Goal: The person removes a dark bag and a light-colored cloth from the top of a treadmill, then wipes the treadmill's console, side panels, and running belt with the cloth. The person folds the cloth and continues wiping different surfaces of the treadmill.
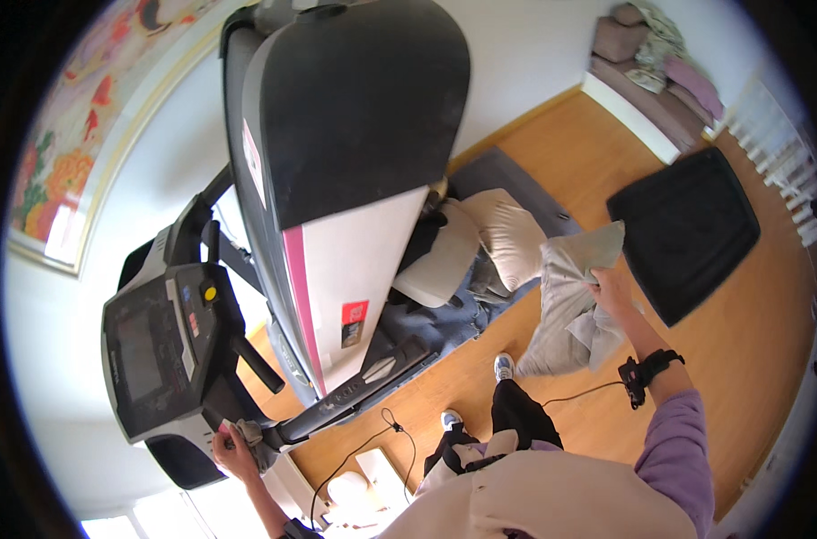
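Observation:
My right hand (609,291) grips the edge of a grey cushion or cushion cover (557,313), which hangs down over the wood floor. At the lower left, my left hand (232,453) holds a bunched grey cloth (252,438) against the treadmill's side, beside its handrail (341,397) and console (152,350). A bit of pink shows by the fingers. The treadmill's running deck (361,114) is folded upright. Beige cushions (506,236) lie in a heap beside it on a dark blue mat (516,182).
A black mat or tray (688,232) lies on the floor at the right. A brown couch (644,101) with pillows stands against the far wall. A thin cable (354,450) runs near my feet. A framed floral picture (71,155) hangs at the upper left.

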`<state>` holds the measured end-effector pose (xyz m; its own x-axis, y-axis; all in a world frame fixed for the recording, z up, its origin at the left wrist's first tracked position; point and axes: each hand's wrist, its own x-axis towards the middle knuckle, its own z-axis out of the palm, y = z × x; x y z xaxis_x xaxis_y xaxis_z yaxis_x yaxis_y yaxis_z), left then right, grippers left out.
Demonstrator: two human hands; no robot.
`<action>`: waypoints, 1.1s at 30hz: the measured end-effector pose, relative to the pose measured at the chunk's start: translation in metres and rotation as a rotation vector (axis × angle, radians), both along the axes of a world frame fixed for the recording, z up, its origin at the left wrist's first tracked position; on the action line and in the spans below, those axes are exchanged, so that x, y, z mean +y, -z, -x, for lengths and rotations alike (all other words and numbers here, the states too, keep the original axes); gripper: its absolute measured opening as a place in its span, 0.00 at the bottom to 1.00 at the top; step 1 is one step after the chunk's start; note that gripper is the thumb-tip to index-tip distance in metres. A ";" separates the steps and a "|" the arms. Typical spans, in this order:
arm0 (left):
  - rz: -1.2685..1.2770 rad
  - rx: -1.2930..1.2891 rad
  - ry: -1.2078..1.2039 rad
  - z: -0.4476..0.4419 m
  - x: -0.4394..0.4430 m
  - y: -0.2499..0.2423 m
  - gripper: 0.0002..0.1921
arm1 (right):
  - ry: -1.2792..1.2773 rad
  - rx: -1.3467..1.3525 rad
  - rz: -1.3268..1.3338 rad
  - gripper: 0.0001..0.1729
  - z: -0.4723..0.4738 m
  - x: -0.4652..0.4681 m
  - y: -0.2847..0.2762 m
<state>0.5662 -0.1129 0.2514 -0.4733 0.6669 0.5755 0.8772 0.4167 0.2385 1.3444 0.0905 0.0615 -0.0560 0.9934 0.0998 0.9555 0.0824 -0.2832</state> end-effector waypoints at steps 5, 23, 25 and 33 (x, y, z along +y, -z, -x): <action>0.007 0.038 -0.064 -0.002 -0.003 0.001 0.20 | 0.054 -0.036 0.024 0.22 0.004 0.125 0.030; 0.071 -0.059 -0.185 -0.042 0.006 -0.023 0.15 | -0.271 0.590 0.192 0.14 0.108 0.087 -0.014; 0.164 -0.039 -0.107 -0.046 -0.003 -0.031 0.20 | -0.303 0.678 0.162 0.11 0.135 0.069 -0.031; 0.232 -0.092 0.313 -0.039 -0.045 -0.037 0.25 | -0.399 0.953 0.019 0.08 0.257 -0.011 -0.140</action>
